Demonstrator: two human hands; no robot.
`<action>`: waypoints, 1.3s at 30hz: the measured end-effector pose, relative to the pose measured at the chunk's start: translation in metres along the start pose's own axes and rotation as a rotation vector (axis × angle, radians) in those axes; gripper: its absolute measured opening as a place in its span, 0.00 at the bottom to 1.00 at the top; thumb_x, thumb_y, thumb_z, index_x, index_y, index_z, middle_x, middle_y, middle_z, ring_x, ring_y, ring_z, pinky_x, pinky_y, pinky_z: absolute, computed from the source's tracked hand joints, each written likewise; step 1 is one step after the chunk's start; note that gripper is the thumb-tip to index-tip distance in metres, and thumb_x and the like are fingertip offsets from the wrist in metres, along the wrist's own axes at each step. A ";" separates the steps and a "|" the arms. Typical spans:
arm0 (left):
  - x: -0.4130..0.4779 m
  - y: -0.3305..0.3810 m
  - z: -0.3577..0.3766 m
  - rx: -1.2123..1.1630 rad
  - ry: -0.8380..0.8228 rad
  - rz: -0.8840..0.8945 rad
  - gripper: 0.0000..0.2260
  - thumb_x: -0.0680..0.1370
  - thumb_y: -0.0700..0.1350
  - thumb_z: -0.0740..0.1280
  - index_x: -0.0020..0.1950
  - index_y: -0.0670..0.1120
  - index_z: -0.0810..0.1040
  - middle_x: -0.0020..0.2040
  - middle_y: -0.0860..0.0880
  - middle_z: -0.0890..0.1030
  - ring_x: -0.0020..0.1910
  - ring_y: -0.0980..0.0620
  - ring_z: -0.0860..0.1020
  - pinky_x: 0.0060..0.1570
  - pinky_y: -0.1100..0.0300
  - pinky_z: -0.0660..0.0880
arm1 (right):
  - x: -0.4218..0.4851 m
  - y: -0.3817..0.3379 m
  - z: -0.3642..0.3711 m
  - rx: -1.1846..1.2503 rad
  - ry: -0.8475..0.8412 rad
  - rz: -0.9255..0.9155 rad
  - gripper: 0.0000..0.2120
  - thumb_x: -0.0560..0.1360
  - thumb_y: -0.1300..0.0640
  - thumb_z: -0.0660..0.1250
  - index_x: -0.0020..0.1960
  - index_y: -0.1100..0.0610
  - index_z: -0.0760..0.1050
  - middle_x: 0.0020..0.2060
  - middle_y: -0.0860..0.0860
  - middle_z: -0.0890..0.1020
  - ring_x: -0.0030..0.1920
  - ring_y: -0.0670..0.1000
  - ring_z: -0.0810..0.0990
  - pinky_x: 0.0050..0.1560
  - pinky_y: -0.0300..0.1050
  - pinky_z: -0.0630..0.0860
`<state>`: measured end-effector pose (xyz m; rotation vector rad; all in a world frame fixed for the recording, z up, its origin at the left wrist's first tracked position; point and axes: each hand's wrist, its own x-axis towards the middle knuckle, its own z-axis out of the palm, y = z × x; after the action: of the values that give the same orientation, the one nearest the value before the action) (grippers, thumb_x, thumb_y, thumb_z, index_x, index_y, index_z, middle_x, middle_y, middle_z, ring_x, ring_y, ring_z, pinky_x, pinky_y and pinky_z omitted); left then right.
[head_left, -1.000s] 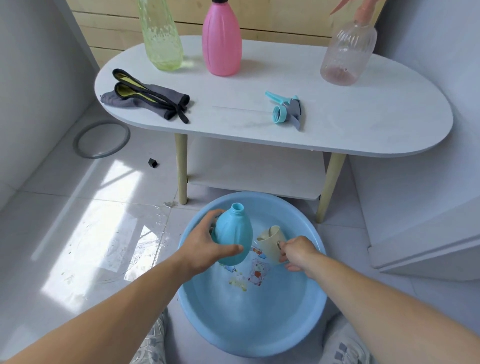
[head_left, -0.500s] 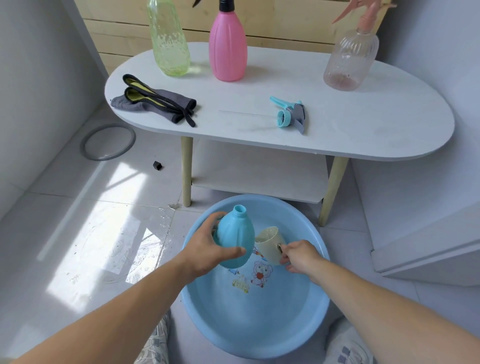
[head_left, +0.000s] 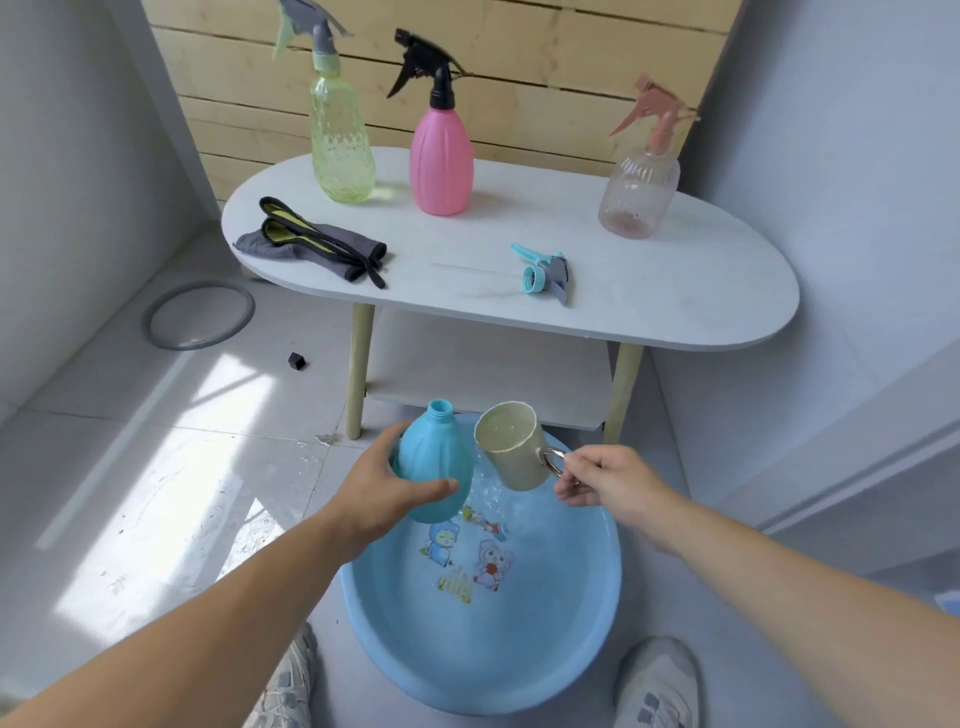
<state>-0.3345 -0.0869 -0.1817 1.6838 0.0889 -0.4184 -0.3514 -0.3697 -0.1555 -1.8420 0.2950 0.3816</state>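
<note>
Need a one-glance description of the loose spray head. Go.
Find the white oval table against the wood-slat wall. Near its front edge, right of centre, a small teal and grey spray head lies on its side. Unlike the three bottles behind, it has no bottle attached.

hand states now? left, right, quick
Left hand: holding the opaque blue plastic bottle, cap off.
Right hand: pinching the metal handle of the beige plastic cup, above the blue basin.
</note>
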 end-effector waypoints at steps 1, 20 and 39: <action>-0.002 0.002 0.001 -0.007 -0.008 0.005 0.32 0.62 0.45 0.82 0.63 0.60 0.76 0.55 0.49 0.85 0.52 0.48 0.86 0.49 0.51 0.84 | -0.007 -0.009 -0.005 0.004 0.004 -0.025 0.16 0.82 0.61 0.61 0.39 0.63 0.79 0.37 0.56 0.83 0.43 0.54 0.83 0.56 0.52 0.82; -0.011 0.034 0.016 -0.013 -0.124 0.110 0.37 0.65 0.44 0.83 0.71 0.57 0.75 0.60 0.48 0.83 0.55 0.48 0.85 0.53 0.49 0.85 | -0.064 -0.095 -0.045 -0.234 0.138 -0.451 0.14 0.81 0.60 0.64 0.39 0.53 0.83 0.40 0.51 0.86 0.45 0.55 0.84 0.60 0.60 0.77; -0.009 0.031 0.021 0.002 -0.131 0.117 0.33 0.69 0.39 0.83 0.69 0.59 0.75 0.59 0.51 0.82 0.55 0.50 0.84 0.51 0.52 0.85 | -0.069 -0.101 -0.047 -0.370 0.151 -0.535 0.16 0.70 0.36 0.61 0.41 0.45 0.81 0.39 0.61 0.82 0.44 0.67 0.79 0.52 0.64 0.76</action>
<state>-0.3380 -0.1110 -0.1520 1.6500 -0.1060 -0.4393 -0.3700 -0.3838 -0.0263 -2.2244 -0.1847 -0.0836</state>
